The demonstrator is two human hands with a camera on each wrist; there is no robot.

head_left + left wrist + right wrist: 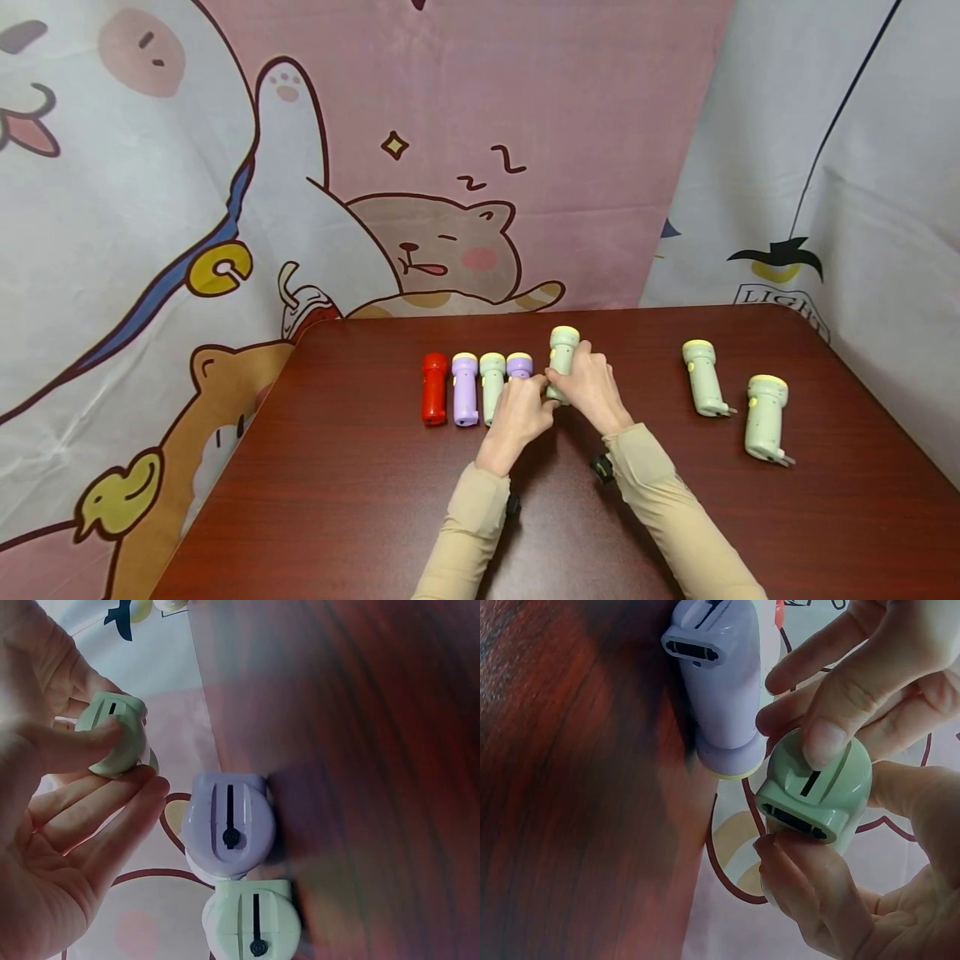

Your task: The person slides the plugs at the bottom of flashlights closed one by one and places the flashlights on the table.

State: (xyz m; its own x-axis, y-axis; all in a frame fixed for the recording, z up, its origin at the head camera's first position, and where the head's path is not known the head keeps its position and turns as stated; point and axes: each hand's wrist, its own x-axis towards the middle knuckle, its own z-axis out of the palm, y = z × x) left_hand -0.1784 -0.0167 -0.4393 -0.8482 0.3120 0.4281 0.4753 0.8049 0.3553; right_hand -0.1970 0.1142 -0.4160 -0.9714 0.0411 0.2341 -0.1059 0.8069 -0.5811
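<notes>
Grasping a green flashlight [562, 350], the right hand [595, 387] is right of a purple flashlight [519, 365]; the left hand [519, 415], fingers loose, presses the green one's end with thumb.

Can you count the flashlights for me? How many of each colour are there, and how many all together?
Red flashlight: 1
Purple flashlights: 2
Green flashlights: 4, counting the one held up off the row
Total: 7
</notes>
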